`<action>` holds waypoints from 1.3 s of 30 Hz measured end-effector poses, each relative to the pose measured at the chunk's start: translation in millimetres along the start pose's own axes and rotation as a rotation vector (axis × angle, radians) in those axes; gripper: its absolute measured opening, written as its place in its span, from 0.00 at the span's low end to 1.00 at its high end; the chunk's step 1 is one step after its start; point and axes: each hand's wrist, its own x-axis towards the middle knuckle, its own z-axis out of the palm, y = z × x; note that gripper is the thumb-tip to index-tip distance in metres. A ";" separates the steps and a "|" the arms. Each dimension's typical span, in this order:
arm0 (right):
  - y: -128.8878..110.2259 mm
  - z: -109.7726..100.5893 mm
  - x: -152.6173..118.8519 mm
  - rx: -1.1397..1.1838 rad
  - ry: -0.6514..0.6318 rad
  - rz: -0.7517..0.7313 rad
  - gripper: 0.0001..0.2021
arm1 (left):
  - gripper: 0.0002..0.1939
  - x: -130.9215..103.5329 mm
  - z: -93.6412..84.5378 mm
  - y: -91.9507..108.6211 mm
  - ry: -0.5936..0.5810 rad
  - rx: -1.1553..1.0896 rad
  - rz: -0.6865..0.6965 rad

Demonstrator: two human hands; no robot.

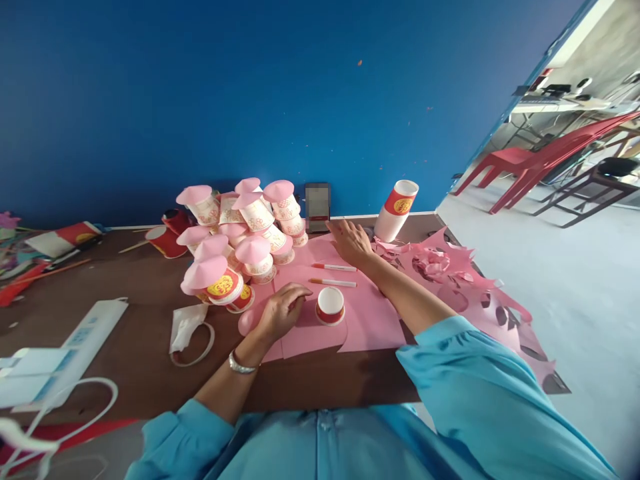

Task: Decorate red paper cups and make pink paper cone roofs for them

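Observation:
My left hand point(284, 311) rests over pink paper sheets point(310, 333), its fingers loosely bent and nothing visible in them. Just right of its fingertips, a small red-and-white paper cup point(331, 305) stands upright with its mouth up. Farther forward, my right hand point(351, 243) reaches across the paper with its fingers spread, holding nothing that I can see. Two markers lie between the hands: the upper marker point(335, 267) and the lower marker point(333, 283). A pink rounded piece of paper point(245, 323) shows beside my left wrist.
Several stacked cups with pink cone tops point(255, 250) stand at left. A tall cup stack point(397, 210) leans near the blue wall point(300, 100). Cut pink scraps point(480, 293) spread rightward. A dark device point(318, 207), a face mask point(187, 328) and a power strip point(93, 333) are also here.

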 end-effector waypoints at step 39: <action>-40.8 -26.2 -114.4 0.577 -0.170 -0.124 0.18 | 0.27 3.5 -11.7 14.6 -0.007 -0.583 -0.631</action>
